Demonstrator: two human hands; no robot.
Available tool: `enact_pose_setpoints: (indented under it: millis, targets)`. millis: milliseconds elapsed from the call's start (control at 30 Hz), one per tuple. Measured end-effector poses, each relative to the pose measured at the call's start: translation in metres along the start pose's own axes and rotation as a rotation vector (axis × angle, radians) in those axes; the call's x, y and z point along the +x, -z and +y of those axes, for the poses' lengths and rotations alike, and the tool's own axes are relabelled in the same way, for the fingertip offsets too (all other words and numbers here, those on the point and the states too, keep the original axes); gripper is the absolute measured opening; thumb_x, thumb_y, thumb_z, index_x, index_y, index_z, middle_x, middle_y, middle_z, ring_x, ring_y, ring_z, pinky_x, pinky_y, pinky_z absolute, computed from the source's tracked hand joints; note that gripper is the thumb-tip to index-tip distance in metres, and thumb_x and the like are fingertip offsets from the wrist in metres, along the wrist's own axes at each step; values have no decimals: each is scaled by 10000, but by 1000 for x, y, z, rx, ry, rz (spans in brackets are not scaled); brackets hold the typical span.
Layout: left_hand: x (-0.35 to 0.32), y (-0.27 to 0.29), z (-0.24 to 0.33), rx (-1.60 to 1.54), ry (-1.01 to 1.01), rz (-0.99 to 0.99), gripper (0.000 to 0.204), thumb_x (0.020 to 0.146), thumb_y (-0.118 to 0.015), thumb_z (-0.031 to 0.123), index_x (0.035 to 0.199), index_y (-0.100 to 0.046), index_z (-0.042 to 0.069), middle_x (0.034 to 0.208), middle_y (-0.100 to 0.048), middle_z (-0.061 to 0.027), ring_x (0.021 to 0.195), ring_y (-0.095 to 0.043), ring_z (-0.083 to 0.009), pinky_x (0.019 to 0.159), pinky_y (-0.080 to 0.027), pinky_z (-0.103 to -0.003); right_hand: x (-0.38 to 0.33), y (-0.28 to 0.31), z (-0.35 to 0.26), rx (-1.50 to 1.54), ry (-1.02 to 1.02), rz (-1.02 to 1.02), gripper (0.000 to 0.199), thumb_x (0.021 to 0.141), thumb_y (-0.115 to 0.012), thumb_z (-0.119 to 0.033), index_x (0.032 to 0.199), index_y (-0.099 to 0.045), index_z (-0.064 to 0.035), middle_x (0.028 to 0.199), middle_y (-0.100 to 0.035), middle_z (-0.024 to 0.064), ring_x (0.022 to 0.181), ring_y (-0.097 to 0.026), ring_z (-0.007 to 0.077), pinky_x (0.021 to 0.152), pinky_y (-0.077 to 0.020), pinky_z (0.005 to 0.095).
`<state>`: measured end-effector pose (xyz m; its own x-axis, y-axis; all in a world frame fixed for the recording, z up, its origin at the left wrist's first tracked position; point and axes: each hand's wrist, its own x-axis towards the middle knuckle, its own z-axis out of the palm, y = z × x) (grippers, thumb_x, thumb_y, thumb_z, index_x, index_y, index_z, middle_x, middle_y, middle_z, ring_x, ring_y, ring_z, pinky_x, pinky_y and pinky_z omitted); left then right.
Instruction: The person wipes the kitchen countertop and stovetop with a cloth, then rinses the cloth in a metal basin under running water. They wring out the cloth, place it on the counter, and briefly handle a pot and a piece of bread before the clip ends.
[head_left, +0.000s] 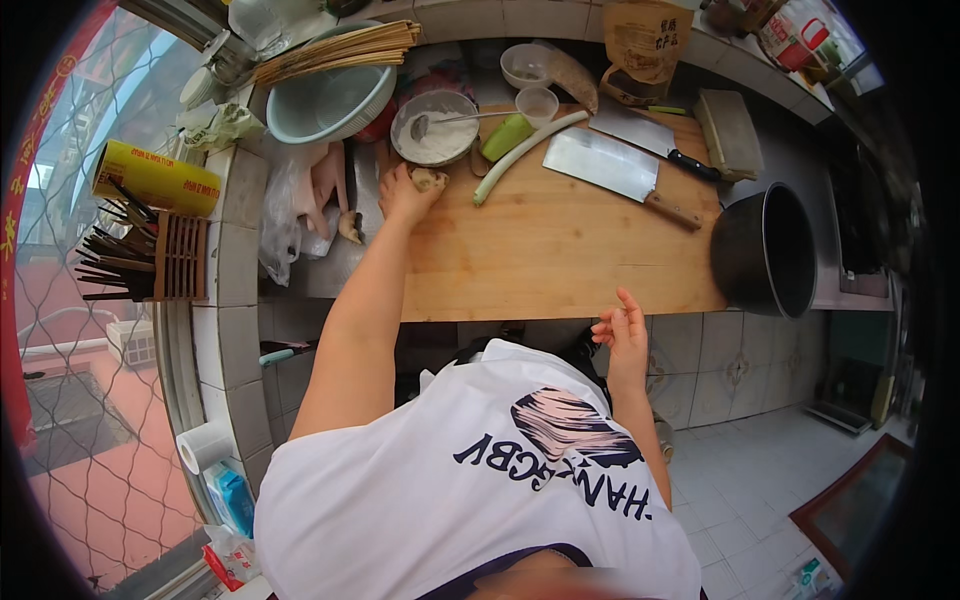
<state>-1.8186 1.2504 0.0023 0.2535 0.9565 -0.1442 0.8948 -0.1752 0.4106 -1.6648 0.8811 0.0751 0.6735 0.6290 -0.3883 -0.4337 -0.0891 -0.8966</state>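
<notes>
My left hand [405, 195] has its fingers closed on a small lump of dough [430, 179] at the far left corner of the cutting board [560, 255]; my right hand [622, 335] hangs open off the board's near edge. I'd press gently, keeping it on the board. The lump is roundish, no clear long axis

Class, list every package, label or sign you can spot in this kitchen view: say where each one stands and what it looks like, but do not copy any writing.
Yellow roll box: far left ledge, long, red printing.
Brown paper bag: behind the cutting board, crumpled, dark print.
Red-and-white labelled container: top right corner of the counter.
Blue-and-white carton: lower left, beside a paper roll.
Red-and-white packet: below the carton.
</notes>
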Motion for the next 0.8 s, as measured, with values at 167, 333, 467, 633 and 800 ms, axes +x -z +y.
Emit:
enact_pose_setpoints:
  millis: [167, 333, 467, 633, 800]
  targets:
    - [-11, 16, -17, 156, -279, -10, 751, 635, -749, 411, 1235, -416, 105, 1234, -427, -106, 1184, -380, -295, 956, -332, -471, -8, -10, 18, 7, -76, 10, 326, 950, -447, -183, 1236, -454, -27, 879, -557, 40, 728, -547, 78, 643, -460, 209]
    - [-32, 21, -26, 48, -461, -22, 628, 633, -762, 358, 1112, -475, 72, 1079, -482, -118, 1025, -491, -296, 860, -414, -418, -12, -32, 23, -60, -113, -64, 307, 946, -449, -180, 1210, -480, -27, 888, -561, 40, 728, -545, 85, 645, -450, 213]
    - [-81, 34, 19, -317, -569, -127, 601, 633, -788, 246, 1096, -464, 43, 1027, -473, -126, 950, -529, -266, 788, -459, -353, -14, -44, 21, -151, -101, -145, 304, 945, -448, -182, 1205, -488, -28, 891, -562, 42, 736, -544, 82, 655, -443, 209]
    - [-143, 38, 78, -556, -909, -272, 601, 624, -809, 164, 1089, -445, 49, 1013, -462, -102, 899, -550, -215, 708, -485, -310, -17, -51, 13, -129, -38, -197, 402, 907, -537, -190, 1257, -424, -29, 1050, -532, 64, 815, -549, 93, 704, -463, 232]
    - [-181, 20, 113, -557, -1061, -450, 572, 631, -796, 215, 1077, -471, 65, 1026, -469, -96, 836, -562, -223, 661, -502, -313, -33, -47, -2, 141, 75, -49, 555, 871, -605, -228, 1311, -330, -30, 1161, -476, 86, 927, -538, 114, 767, -474, 242]
